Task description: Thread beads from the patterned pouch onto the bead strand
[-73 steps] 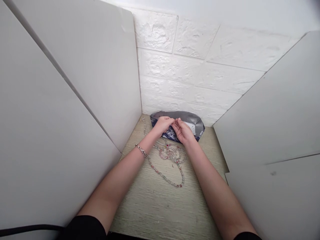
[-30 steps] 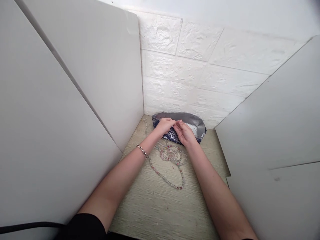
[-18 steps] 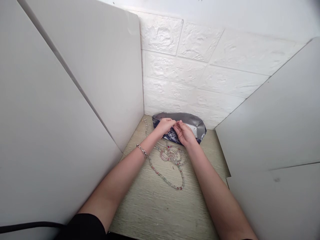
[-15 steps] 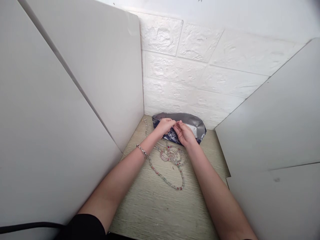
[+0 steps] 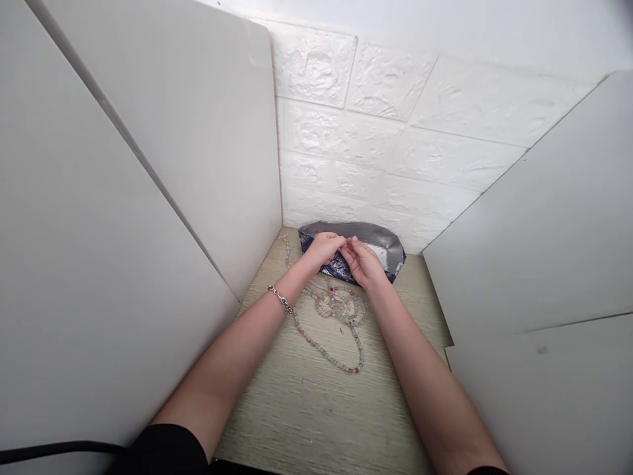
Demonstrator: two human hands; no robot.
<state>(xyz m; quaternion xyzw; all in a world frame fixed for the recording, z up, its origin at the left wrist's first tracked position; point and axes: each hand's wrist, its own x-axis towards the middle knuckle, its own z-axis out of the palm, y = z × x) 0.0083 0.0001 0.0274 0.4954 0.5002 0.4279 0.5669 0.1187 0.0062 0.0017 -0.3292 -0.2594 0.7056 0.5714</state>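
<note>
My left hand [image 5: 322, 248] and my right hand [image 5: 362, 262] meet fingertip to fingertip over a crumpled foil bag [image 5: 383, 241], silver inside and dark blue patterned outside, at the back of the table. Both hands are closed in a pinch; whatever they hold is too small to make out. A long bead string [image 5: 336, 316] of pale green, clear and red beads lies coiled on the wooden tabletop [image 5: 316, 409] just under my wrists and trails toward my fingers. A metal chain bracelet [image 5: 281, 299] circles my left wrist.
White boards stand as walls on the left [image 5: 148, 198] and right [image 5: 534, 231], leaving a narrow strip of table. A white brick-textured wall [image 5: 386, 132] closes the back. A black cable [image 5: 59, 452] runs along the lower left.
Almost nothing has moved; the fingers of both hands work slightly against each other in the same spot over the bag. The view shifts a little.
</note>
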